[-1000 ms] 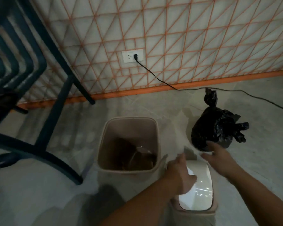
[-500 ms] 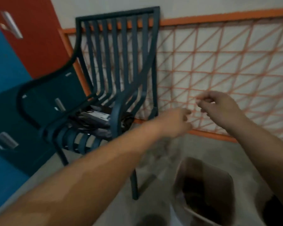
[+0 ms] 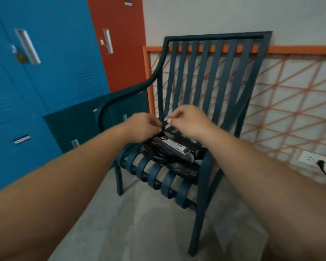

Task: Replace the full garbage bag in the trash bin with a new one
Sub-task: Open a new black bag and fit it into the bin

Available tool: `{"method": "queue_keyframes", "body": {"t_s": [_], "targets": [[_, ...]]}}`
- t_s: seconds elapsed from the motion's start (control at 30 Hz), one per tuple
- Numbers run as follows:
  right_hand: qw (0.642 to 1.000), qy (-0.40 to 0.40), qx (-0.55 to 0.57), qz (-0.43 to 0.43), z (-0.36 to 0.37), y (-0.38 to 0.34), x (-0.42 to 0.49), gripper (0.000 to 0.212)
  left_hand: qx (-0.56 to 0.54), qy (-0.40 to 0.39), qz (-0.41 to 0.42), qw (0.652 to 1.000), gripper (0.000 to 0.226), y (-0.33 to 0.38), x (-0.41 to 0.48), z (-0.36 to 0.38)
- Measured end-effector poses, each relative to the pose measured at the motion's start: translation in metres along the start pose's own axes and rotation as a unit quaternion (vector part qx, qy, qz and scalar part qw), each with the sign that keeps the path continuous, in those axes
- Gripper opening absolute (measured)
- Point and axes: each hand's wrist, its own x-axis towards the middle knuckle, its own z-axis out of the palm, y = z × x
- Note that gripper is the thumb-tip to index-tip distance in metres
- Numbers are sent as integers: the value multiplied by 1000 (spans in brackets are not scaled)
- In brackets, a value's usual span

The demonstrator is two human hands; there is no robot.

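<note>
A pack of black garbage bags (image 3: 174, 154) with a white label lies on the seat of a dark teal slatted chair (image 3: 211, 76). Both my hands hover just above the pack's far end, close together. My left hand (image 3: 142, 127) has its fingers curled, and its fingertips pinch dark material at the top of the pack. My right hand (image 3: 186, 122) presses thumb and forefinger together beside it; I cannot tell whether anything lies between them. The trash bin and the full black bag are out of view.
Blue and red lockers (image 3: 51, 59) stand to the left of the chair. Behind it runs a wall with an orange lattice panel (image 3: 294, 110). A wall socket (image 3: 312, 160) with a black cord is low at the right. The floor is grey concrete (image 3: 139, 223).
My view swung from the bin and tied black bag on the floor up to the chair. Both hands left the bin's lid and moved to the pack on the seat.
</note>
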Motion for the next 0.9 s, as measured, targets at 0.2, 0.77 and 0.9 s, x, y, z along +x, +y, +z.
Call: {"method": "queue_keyframes", "body": {"t_s": [0.2, 0.77, 0.9], "targets": [[991, -56, -109, 53, 93, 30, 18, 24, 16, -26, -40, 999, 34, -71, 5, 72], [940, -3, -276, 202, 151, 113, 34, 50, 16, 77, -98, 992, 41, -115, 58, 163], [954, 15, -218, 203, 146, 110, 34, 44, 24, 108, -98, 989, 32, -116, 51, 159]]}}
